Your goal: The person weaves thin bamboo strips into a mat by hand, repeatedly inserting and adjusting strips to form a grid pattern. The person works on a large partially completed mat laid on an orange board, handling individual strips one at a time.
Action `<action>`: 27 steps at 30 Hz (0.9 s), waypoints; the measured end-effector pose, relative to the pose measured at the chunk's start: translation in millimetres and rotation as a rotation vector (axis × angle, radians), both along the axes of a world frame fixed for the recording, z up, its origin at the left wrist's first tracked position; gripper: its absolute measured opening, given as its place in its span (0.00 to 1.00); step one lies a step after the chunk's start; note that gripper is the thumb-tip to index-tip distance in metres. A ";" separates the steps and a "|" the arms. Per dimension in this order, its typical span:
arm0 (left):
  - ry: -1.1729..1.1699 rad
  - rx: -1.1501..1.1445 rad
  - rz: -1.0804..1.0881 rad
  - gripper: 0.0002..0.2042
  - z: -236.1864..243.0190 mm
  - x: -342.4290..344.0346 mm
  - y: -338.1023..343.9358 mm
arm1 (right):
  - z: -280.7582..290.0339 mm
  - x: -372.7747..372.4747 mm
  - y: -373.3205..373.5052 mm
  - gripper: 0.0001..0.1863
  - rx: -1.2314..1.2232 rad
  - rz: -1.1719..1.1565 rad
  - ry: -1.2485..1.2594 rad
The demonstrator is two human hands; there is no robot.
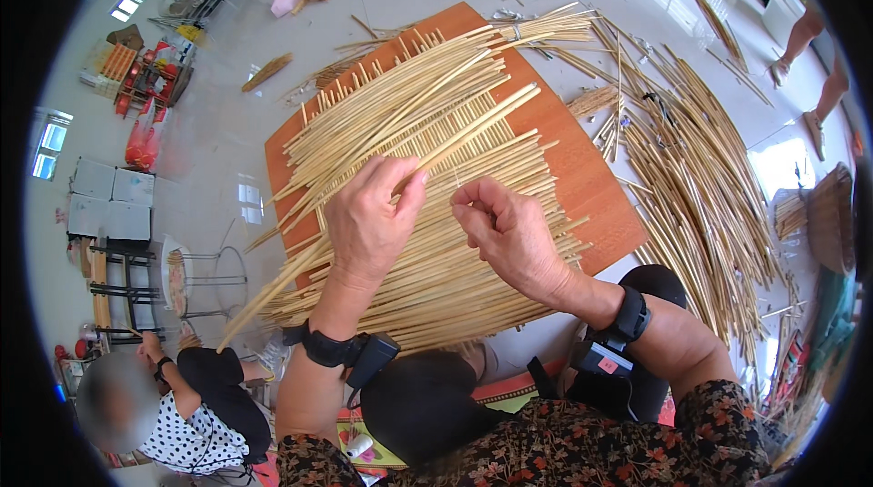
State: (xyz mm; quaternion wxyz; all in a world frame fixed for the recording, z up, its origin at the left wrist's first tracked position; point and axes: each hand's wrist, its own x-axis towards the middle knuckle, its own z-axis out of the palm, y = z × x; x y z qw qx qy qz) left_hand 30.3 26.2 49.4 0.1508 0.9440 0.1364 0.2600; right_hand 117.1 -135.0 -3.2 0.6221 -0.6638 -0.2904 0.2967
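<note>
My left hand (373, 214) is closed round a small bundle of straw-coloured stalks (486, 123), which slants from lower left to upper right across the board. To its right, my right hand (509, 232) is pinched, with a thin pale strand (456, 178) showing at the fingertips. Under both hands lies a layer of many similar stalks (436, 278), side by side on a brown wooden board (600, 187). Behind the held bundle, crossing stalks form a grid (455, 137). The inner fingers of both hands are partly hidden.
A large heap of loose stalks (705, 196) lies on the floor at the right, beside a woven basket (829, 219). At lower left sits another person (195, 423). White boxes (111, 199) and a wire-legged stool (177, 278) stand at the left. Someone's legs (805, 32) show at far right.
</note>
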 end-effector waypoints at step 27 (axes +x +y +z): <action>-0.095 -0.186 0.010 0.07 -7.4 7.3 -14.7 | 6.1 9.3 -16.7 0.08 -0.012 -0.042 -0.070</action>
